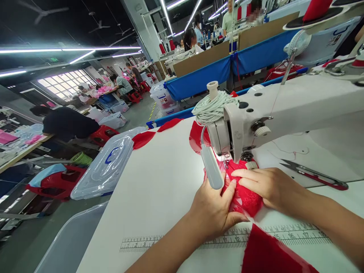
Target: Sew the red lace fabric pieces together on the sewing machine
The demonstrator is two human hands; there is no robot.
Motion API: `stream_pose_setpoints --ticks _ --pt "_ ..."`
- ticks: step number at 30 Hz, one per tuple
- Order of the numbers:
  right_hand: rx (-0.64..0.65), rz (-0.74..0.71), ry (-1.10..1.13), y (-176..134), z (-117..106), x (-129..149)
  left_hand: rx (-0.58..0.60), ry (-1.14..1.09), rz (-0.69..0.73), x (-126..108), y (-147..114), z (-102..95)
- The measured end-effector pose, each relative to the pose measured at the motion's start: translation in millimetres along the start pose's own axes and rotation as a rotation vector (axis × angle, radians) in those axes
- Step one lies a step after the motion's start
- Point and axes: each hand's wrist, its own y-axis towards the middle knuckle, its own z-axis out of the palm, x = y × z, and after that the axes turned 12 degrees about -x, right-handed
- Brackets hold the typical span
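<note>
Red lace fabric (248, 201) lies bunched under the needle of a white sewing machine (301, 102). My left hand (210, 206) grips the fabric's near left side, its fingertips close to the presser foot (226, 163) and partly hidden by a grey lamp (212, 167). From the right, my right hand (269, 187) has its fingers bent over the lace, with the thumb out of sight. Right of that hand, thread snips (315, 174) rest on the machine bed. A separate dark red fabric piece (271, 254) lies at the near edge.
A ruler strip (159, 240) runs along the front of the white table (142, 189). Red cut pieces (144, 139) line its far left edge. Left of it stand a lidded clear bin (99, 167) and a red stool (61, 182). Other people sit at benches farther back.
</note>
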Motion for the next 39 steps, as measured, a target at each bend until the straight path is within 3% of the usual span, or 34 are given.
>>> stream_pose_setpoints --ticks 9,14,18,23,29,39 --pt "-0.003 0.074 -0.098 -8 7 1 -0.055 0.045 0.007 -1 0 -2.9" --pt "0.054 -0.008 -0.081 2 -3 4 -0.003 0.058 0.025 5 0 -7.9" --pt "0.001 -0.015 -0.078 4 -2 6 0.038 0.052 0.036 9 2 -13.8" --pt "-0.001 0.026 -0.102 -5 6 5 -0.004 0.033 0.057 8 3 -15.1" --pt "0.020 0.000 -0.136 1 -2 -1 -0.004 0.037 0.071 8 2 -13.7" --pt "-0.189 0.056 -0.294 13 -7 0 -0.012 0.076 0.080 8 2 -13.9"
